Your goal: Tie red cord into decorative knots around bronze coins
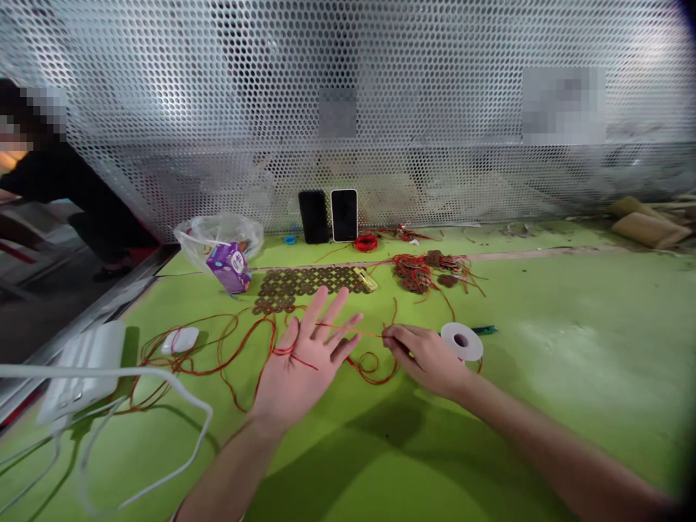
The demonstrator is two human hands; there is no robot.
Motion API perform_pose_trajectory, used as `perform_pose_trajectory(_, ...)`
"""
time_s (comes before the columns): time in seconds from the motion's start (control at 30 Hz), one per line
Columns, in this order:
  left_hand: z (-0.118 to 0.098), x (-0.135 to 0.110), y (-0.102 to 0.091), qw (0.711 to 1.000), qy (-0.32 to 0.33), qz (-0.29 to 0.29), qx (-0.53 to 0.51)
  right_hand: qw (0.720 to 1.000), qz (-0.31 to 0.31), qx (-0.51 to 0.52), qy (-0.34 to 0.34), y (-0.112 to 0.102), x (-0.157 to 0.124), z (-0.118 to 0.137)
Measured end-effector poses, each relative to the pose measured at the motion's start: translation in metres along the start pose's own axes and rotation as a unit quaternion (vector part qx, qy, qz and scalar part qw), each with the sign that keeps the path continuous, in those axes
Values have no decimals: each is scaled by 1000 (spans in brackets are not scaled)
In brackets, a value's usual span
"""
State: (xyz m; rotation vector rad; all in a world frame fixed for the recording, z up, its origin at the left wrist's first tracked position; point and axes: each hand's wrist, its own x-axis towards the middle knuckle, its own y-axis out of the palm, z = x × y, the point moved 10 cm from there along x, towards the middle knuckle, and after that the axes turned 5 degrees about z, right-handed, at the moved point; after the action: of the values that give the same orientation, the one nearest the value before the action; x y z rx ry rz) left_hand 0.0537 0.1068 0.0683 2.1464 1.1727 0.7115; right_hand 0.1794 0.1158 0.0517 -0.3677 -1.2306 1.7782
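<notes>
red cord [370, 334] pinched in right hand [429, 357], crossing fingers of left hand [300, 368]

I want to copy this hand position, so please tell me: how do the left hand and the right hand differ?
The left hand is palm up with fingers spread; the right hand shows its back, fingers curled. The left hand has red cord looped at the thumb; the right hand pinches cord at its fingertips. Both are bare.

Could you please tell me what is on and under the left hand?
Red cord lies across the palm of the left hand; the hand hides whatever is directly underneath.
</notes>
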Motion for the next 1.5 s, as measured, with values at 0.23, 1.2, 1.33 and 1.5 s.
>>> perform_pose_trajectory(0.23,7,-6,32,990,-87,93,-58,998,-15,32,-46,-7,-4,2)
perform_pose_trajectory(1.2,-37,48,41,933,127,-44,333,999,-8,24,33,-36,-69,-44)
perform_pose_trajectory(1.33,-41,43,37,924,143,-63,348,1000,9,-1,23,-34,-78,-41)
perform_pose_trajectory(1.5,-68,28,41,942,225,-119,220,1000,-6,-16,-9,-38,-89,-32)
